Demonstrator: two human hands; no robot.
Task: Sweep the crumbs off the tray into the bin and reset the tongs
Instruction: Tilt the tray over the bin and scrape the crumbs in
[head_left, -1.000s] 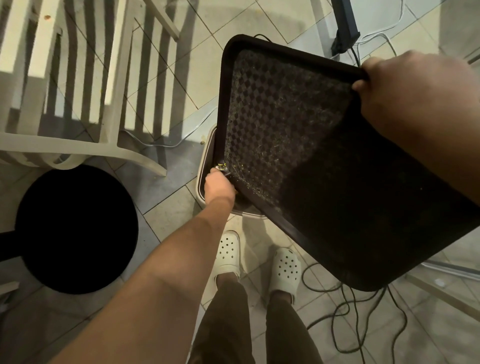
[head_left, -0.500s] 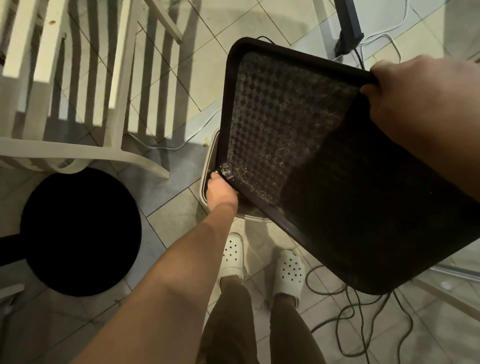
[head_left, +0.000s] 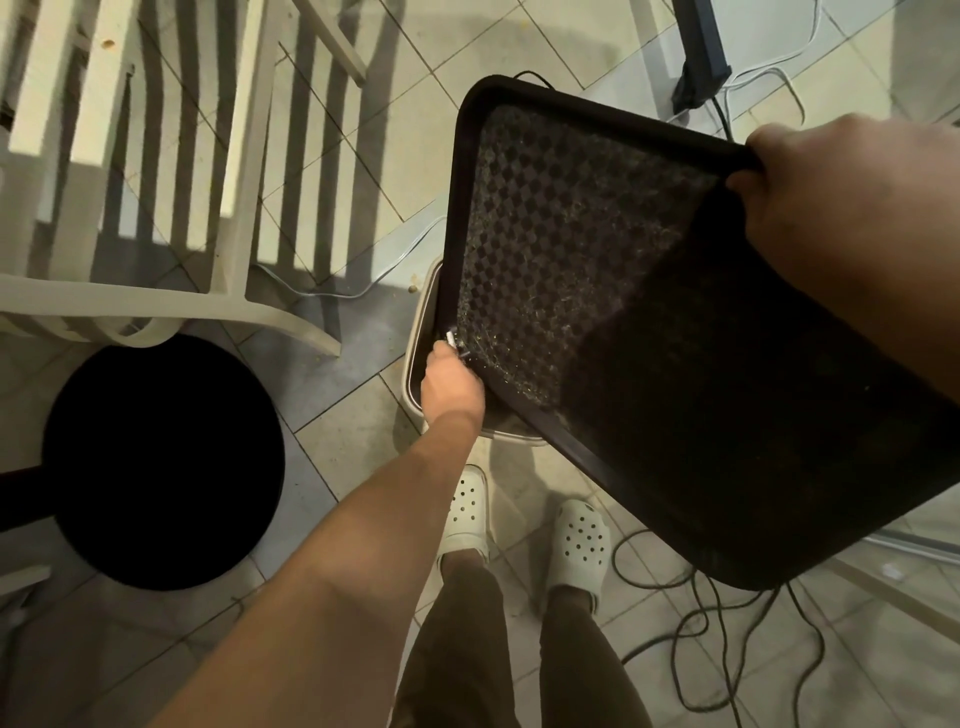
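Note:
My right hand (head_left: 841, 208) grips the far right rim of a dark tray (head_left: 727, 415), which is tilted with its lower left corner over a beige bin (head_left: 415, 332) on the floor. The tray's patterned surface carries fine yellowish crumbs (head_left: 498, 358), thickest near that low corner. My left hand (head_left: 451, 387) is closed at the corner around a small metal tool, apparently the tongs (head_left: 453, 340). Only the shiny tip shows, touching the tray's inside edge above the bin. The bin's inside is mostly hidden by the tray.
A white slatted chair (head_left: 223, 208) stands at the left, with a round black stool seat (head_left: 161, 462) in front of it. Cables (head_left: 727, 649) trail on the tiled floor at the right. My feet in white clogs (head_left: 467, 514) stand just behind the bin.
The tray has shifted slightly right in view. My left hand stays at its low corner, the metal tip nudged a little along the edge.

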